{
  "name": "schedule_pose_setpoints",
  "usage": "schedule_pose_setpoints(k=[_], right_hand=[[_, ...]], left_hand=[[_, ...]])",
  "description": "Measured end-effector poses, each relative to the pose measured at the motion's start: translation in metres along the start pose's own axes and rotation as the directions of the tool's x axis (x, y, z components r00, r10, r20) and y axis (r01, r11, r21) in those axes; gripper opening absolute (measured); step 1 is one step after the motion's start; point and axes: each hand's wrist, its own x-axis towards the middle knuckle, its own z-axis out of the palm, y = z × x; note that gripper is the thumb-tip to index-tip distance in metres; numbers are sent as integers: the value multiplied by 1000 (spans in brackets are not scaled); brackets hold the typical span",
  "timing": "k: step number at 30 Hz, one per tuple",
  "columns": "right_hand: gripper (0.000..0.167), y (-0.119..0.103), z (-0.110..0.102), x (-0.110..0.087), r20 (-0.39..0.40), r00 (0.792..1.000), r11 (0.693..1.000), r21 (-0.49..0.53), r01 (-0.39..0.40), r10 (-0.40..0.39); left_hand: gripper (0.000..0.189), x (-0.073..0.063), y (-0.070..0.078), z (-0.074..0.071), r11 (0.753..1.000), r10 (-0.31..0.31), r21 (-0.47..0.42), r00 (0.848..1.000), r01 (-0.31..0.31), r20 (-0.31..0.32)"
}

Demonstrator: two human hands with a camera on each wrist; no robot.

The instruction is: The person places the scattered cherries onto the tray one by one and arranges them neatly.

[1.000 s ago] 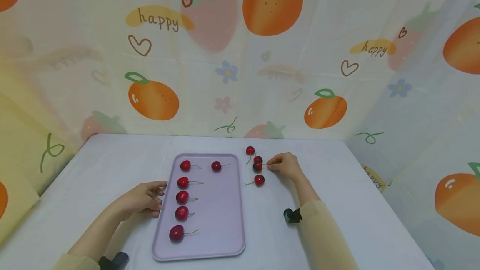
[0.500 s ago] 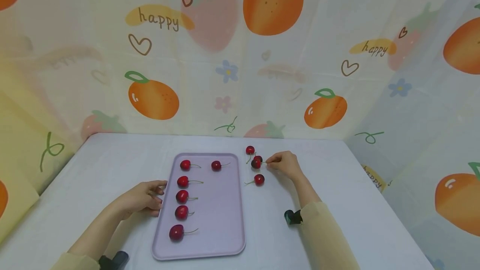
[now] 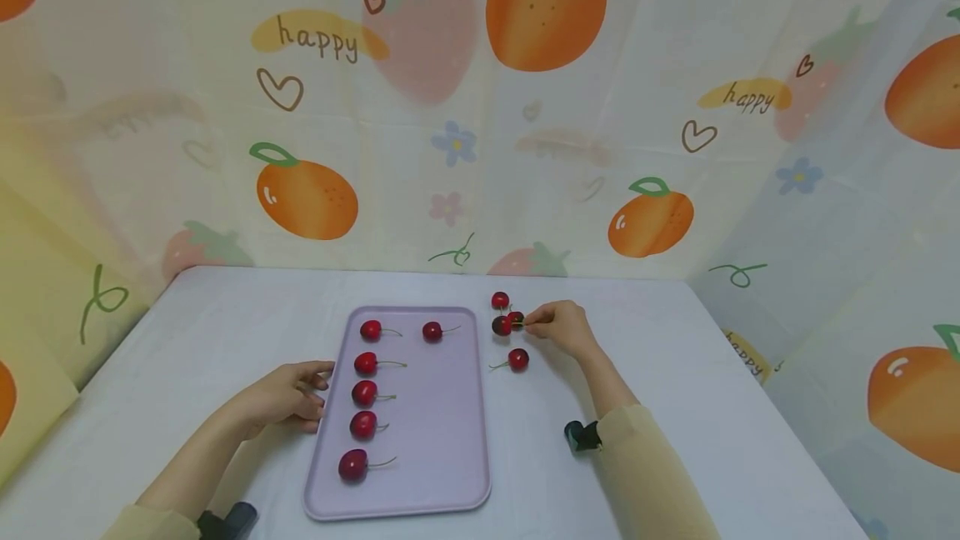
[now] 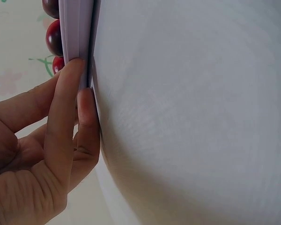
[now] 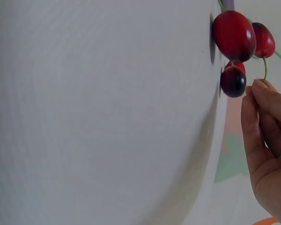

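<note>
My right hand (image 3: 562,327) pinches the stem of a dark red cherry (image 3: 502,326) between thumb and fingertips. In the right wrist view this held cherry (image 5: 264,40) is clear of the table, its stem running down to the fingers. Behind it in the head view lie two more cherries, one (image 3: 500,300) farther back and one (image 3: 517,319) partly hidden; another cherry (image 3: 518,360) lies nearer. My left hand (image 3: 288,397) touches the left edge of a lilac tray (image 3: 420,473) with its fingertips. Left wrist view: fingers (image 4: 70,70) rest against the tray's outer side.
On the tray, several cherries form a column along the left side, stems pointing right. A single cherry (image 3: 432,332) sits at the tray's upper right. The white table (image 3: 750,457) ends at a fruit-printed curtain (image 3: 525,157) at the back.
My right hand has moved slightly left and back, carrying the cherry by its stem toward the tray. The left hand and the tray have stayed in place.
</note>
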Motion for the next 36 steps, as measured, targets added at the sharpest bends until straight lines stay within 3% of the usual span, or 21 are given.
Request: schedule_pose_setpoints(k=[16, 36], right_hand=[[7, -26, 20, -1, 2, 998, 998, 33, 57, -57], [6, -60, 51, -12, 89, 978, 981, -17, 193, -191]], left_hand=[[76, 0, 1, -1, 1000, 2, -3, 1000, -2, 11], [76, 0, -1, -2, 1000, 10, -2, 1000, -10, 16]])
